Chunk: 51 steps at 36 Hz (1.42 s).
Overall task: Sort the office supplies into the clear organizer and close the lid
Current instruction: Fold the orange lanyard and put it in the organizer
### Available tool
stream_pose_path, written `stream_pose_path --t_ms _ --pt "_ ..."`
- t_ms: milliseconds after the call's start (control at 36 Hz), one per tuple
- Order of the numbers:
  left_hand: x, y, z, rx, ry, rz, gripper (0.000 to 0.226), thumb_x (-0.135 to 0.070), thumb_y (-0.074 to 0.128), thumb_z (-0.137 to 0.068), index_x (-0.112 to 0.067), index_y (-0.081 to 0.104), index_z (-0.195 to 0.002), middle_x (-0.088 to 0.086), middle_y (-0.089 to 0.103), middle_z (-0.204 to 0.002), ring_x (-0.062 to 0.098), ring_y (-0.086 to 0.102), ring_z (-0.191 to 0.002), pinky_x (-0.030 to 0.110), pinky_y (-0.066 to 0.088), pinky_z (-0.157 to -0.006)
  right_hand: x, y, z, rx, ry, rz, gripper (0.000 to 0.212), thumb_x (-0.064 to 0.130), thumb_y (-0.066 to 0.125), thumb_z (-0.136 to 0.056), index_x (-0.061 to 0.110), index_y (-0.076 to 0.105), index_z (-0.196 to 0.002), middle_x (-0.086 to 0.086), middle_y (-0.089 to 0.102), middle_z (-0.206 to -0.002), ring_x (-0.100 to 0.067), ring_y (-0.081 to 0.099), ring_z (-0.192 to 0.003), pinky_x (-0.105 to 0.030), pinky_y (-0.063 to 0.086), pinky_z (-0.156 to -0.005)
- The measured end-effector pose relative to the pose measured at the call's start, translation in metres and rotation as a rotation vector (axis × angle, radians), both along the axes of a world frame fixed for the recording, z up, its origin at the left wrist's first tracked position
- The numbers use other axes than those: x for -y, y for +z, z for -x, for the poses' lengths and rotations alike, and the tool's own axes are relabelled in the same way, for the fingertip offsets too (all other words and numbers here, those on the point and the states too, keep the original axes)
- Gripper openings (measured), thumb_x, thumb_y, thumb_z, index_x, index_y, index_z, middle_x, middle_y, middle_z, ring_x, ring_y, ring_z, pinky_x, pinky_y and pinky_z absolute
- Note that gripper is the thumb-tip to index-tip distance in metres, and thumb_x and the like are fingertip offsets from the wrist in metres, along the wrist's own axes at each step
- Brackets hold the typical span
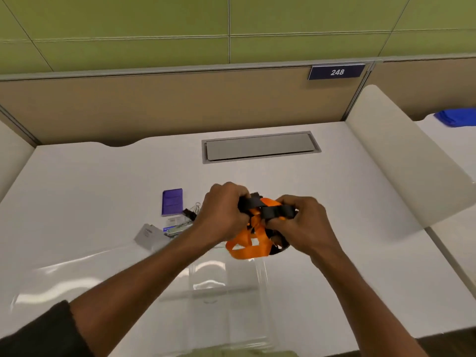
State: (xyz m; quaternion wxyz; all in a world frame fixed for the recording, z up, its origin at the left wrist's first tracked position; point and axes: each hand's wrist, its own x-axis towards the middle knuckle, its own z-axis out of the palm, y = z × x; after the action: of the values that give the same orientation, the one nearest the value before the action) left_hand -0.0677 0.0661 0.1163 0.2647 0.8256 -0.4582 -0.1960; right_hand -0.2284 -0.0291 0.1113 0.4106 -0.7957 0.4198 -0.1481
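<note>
1. Left hand [222,210]: fingers curled tight round the black part of the strap bundle [247,243].
2. Right hand [301,222]: fingers and thumb pinch the same bundle from the other side.
3. Orange and black loops hang below the hands, over the far end of the clear organizer [226,279].
4. The organizer sits near the front edge of the desk [103,176], its lid [77,274] open to the left.
5. Mid-desk, left of the hands: purple pad [172,202], binder clips [192,212], grey card [149,234]. Details blurred.
6. Back edge: grey cable hatch [260,146].
</note>
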Motion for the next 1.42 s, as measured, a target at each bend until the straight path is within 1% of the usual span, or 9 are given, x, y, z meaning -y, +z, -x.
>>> stream_pose_path --t_ms 250,389,583,778,944,1056,1222,1333,1417 --pt "-0.078 -0.077 0.053 -0.170 0.106 -0.201 0.018 -0.011 0.079 -0.081 -0.019 0.079 -0.098 0.002 0.076 -0.094 0.018 0.069 -0.089 0.034 0.062 -0.081 -0.089 -0.078 0.033 -0.263 0.024 -0.031 0.013 0.025 0.073 -0.074 0.023 0.061 -0.073 0.003 0.062 -0.069 -0.014 0.059 -0.067 -0.033 0.049 -0.059" --pt "-0.101 -0.102 0.069 -0.205 -0.014 -0.308 0.018 -0.015 0.073 -0.083 -0.017 0.077 -0.100 0.004 0.076 -0.093 0.019 0.069 -0.084 0.030 0.058 -0.074 -0.121 -0.109 0.043 -0.375 0.076 -0.014 0.010 0.029 0.066 -0.089 0.028 0.062 -0.098 0.006 0.051 -0.090 -0.014 0.056 -0.075 -0.015 0.030 -0.058" --pt "-0.112 -0.108 0.070 -0.258 -0.213 -0.415 0.023 -0.017 0.067 -0.086 -0.017 0.067 -0.109 0.005 0.073 -0.097 0.023 0.068 -0.087 0.043 0.060 -0.079 -0.132 -0.114 0.055 -0.373 0.238 -0.069 0.038 0.030 0.067 -0.087 0.032 0.057 -0.124 0.006 0.055 -0.121 -0.015 0.067 -0.092 -0.022 0.052 -0.077" --pt "-0.111 -0.097 0.062 -0.206 -0.159 -0.344 0.047 -0.027 0.080 -0.085 -0.019 0.063 -0.128 0.002 0.069 -0.118 0.020 0.068 -0.103 0.032 0.060 -0.086 -0.117 -0.093 0.075 -0.438 0.297 0.006 0.067 0.040 0.076 -0.083 0.040 0.041 -0.140 0.013 0.049 -0.129 -0.012 0.065 -0.105 -0.027 0.056 -0.086" --pt "-0.124 -0.106 0.059 -0.189 -0.311 -0.321 0.058 -0.043 0.088 -0.073 -0.028 0.061 -0.121 -0.008 0.061 -0.118 0.016 0.059 -0.102 0.037 0.058 -0.087 -0.113 -0.096 0.078 -0.389 0.311 0.001 0.054 0.023 0.077 -0.087 0.034 0.054 -0.135 0.012 0.056 -0.119 -0.008 0.066 -0.095 -0.023 0.057 -0.084" --pt "-0.134 -0.121 0.060 -0.121 -0.464 -0.317 0.075 -0.036 0.086 -0.076 -0.031 0.052 -0.143 -0.012 0.045 -0.140 0.012 0.047 -0.121 0.029 0.052 -0.098 -0.119 -0.109 0.073 -0.414 0.414 0.155 0.044 0.012 0.069 -0.088 0.027 0.060 -0.129 0.003 0.057 -0.117 -0.019 0.067 -0.090 -0.020 0.051 -0.075" --pt "-0.130 -0.134 0.069 -0.014 -0.491 -0.230 0.029 -0.008 0.068 -0.088 -0.017 0.072 -0.115 0.000 0.062 -0.120 0.017 0.057 -0.110 0.025 0.048 -0.086 -0.133 -0.138 0.063 -0.507 0.545 0.217 0.023 0.017 0.061 -0.092 0.016 0.061 -0.116 -0.006 0.059 -0.112 -0.023 0.063 -0.094 -0.032 0.055 -0.074" --pt "-0.121 -0.142 0.075 0.094 -0.474 -0.215 0.016 -0.012 0.063 -0.092 -0.014 0.074 -0.102 0.003 0.069 -0.109 0.021 0.059 -0.102 0.028 0.047 -0.080 -0.126 -0.133 0.063 -0.445 0.536 0.131 0.024 0.014 0.063 -0.090 0.017 0.066 -0.114 -0.002 0.060 -0.114 -0.022 0.060 -0.098 -0.037 0.054 -0.081" --pt "-0.119 -0.150 0.082 0.220 -0.461 -0.259 0.008 -0.016 0.073 -0.084 -0.021 0.075 -0.091 -0.004 0.071 -0.092 0.018 0.057 -0.093 0.031 0.048 -0.064 -0.120 -0.117 0.068 -0.409 0.488 0.209 0.033 0.003 0.072 -0.075 0.020 0.071 -0.103 0.000 0.066 -0.101 -0.018 0.067 -0.080 -0.028 0.057 -0.066"
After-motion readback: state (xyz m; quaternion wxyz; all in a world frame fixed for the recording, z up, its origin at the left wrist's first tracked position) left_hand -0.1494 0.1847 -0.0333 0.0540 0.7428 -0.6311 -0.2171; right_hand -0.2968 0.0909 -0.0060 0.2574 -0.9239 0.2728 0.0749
